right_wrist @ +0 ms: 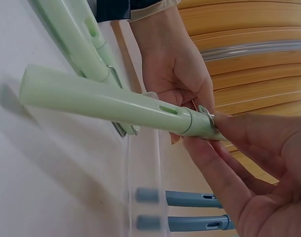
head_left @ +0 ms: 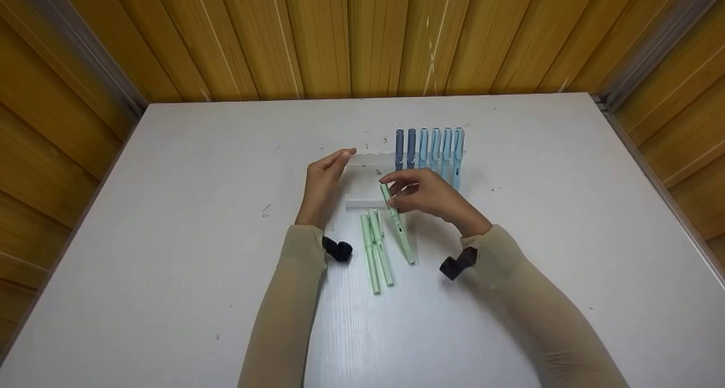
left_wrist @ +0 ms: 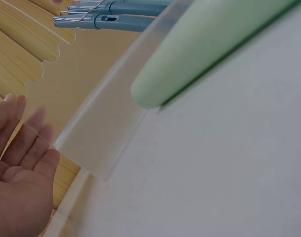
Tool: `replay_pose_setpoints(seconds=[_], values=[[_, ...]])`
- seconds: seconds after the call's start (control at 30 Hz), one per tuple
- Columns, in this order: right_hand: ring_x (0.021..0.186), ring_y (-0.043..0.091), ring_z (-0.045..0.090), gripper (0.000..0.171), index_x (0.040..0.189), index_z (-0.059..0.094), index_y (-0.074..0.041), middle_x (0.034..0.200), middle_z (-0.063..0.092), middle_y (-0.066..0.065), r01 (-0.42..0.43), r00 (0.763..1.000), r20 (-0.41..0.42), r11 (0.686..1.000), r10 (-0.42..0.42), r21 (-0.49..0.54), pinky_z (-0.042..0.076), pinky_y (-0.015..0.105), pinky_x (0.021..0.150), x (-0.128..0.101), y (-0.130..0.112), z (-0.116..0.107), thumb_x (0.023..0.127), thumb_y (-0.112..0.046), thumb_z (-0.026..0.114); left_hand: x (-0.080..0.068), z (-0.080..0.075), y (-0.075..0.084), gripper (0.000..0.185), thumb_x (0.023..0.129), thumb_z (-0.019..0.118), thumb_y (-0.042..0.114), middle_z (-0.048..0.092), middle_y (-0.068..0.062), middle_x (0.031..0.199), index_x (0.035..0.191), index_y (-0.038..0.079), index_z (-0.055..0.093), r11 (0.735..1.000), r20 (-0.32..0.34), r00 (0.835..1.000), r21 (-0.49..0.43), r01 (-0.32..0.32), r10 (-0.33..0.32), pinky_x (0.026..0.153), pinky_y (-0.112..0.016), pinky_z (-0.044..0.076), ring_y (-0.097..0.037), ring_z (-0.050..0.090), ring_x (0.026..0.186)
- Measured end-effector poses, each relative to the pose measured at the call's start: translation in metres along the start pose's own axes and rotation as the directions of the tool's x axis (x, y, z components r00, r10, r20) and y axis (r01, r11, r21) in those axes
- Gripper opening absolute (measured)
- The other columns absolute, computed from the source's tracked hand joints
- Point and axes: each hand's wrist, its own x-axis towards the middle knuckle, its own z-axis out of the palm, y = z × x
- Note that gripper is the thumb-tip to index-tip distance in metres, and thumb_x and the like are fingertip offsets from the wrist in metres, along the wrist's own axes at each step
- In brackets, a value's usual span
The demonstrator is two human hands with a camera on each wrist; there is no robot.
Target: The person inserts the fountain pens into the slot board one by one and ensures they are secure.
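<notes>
A clear plastic pen stand (head_left: pixel 368 201) with a scalloped back edge sits mid-table. My left hand (head_left: pixel 325 181) holds its left edge, some fingers showing through the plastic in the left wrist view. My right hand (head_left: pixel 425 194) pinches a light green fountain pen (head_left: pixel 401 229) by its clipped cap, between thumb and fingers. That pen slants across the front of the stand, its barrel end toward me. Two more light green pens (head_left: pixel 374 258) lie side by side on the table, just in front of the stand. Two dark blue pens (head_left: pixel 405 147) stand in the right part of the stand.
Several light blue pens (head_left: pixel 442 147) fill the stand's right end, next to the dark blue ones. The white table (head_left: pixel 170 235) reaches back to a yellow wood-plank wall (head_left: pixel 374 37). Black wrist cameras (head_left: pixel 338 250) sit on both sleeves.
</notes>
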Motion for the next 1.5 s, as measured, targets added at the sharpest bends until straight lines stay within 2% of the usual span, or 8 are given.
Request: replay_pose_setpoints(seconds=[0.13,0.3,0.5,0.67,0.93,1.27,1.5], values=[[0.096,0.023,0.066,0.04,0.123,0.066,-0.017,0.107,0.065,0.011,0.011,0.999,-0.045,1.0,-0.012,-0.008,0.059,0.033,0.08,0.001,-0.004,-0.003,0.084,-0.011,0.072,0.0,0.0,0.001,0.035,0.093,0.062,0.037,0.065,0.0,0.126,0.118,0.014,0.07,1.0,0.002,1.0,-0.007,-0.007,0.007,0.109,-0.029,0.04,-0.01,0.054,0.126],[0.099,0.024,0.066,0.042,0.125,0.065,-0.017,0.111,0.066,0.01,0.02,0.992,-0.125,1.0,-0.022,-0.021,0.058,0.034,0.082,0.003,-0.009,-0.006,0.085,-0.012,0.072,0.0,0.0,0.001,0.036,0.093,0.062,0.037,0.066,0.0,0.126,0.118,0.013,0.07,1.0,-0.003,1.0,0.0,-0.006,0.006,0.11,-0.03,0.04,-0.011,0.054,0.126],[0.104,0.026,0.066,0.044,0.128,0.062,-0.017,0.115,0.065,0.011,0.043,0.977,-0.209,0.998,-0.033,0.043,0.059,0.035,0.081,0.004,-0.016,-0.009,0.086,-0.01,0.071,-0.001,0.001,0.001,0.035,0.093,0.062,0.038,0.066,0.0,0.126,0.118,0.014,0.07,1.0,-0.005,1.0,0.011,-0.012,0.012,0.11,-0.03,0.04,-0.011,0.053,0.127],[0.106,0.024,0.066,0.045,0.13,0.061,-0.016,0.116,0.064,0.009,0.073,0.962,-0.267,0.996,-0.056,0.053,0.058,0.03,0.081,0.006,-0.019,-0.012,0.087,-0.01,0.071,-0.001,0.0,0.001,0.036,0.093,0.062,0.038,0.065,0.0,0.127,0.118,0.014,0.07,1.0,-0.003,1.0,0.005,-0.012,0.012,0.11,-0.029,0.04,-0.011,0.053,0.127],[0.098,0.022,0.068,0.044,0.129,0.062,-0.016,0.111,0.064,0.01,0.176,0.926,-0.351,0.981,-0.137,0.081,0.058,0.027,0.079,0.01,-0.022,-0.014,0.087,-0.007,0.071,-0.001,0.0,0.001,0.035,0.093,0.062,0.038,0.064,0.0,0.129,0.118,0.015,0.07,1.0,0.005,1.0,-0.017,0.005,-0.005,0.111,-0.029,0.039,-0.012,0.052,0.129],[0.105,0.021,0.066,0.04,0.128,0.062,-0.019,0.114,0.064,0.007,0.202,0.893,-0.426,0.975,-0.145,0.091,0.057,0.03,0.086,0.017,-0.02,-0.014,0.089,-0.01,0.069,-0.001,0.0,0.001,0.036,0.092,0.063,0.039,0.064,0.001,0.128,0.118,0.015,0.07,1.0,-0.006,1.0,-0.004,0.015,-0.015,0.111,-0.029,0.039,-0.012,0.052,0.128],[0.103,0.021,0.066,0.04,0.127,0.062,-0.018,0.114,0.064,0.007,0.211,0.877,-0.458,0.973,-0.146,0.094,0.057,0.03,0.086,0.022,-0.018,-0.014,0.089,-0.009,0.069,-0.001,0.0,0.001,0.037,0.092,0.063,0.04,0.064,0.001,0.128,0.118,0.015,0.07,1.0,-0.004,1.0,-0.004,0.013,-0.013,0.111,-0.03,0.039,-0.012,0.052,0.128]])
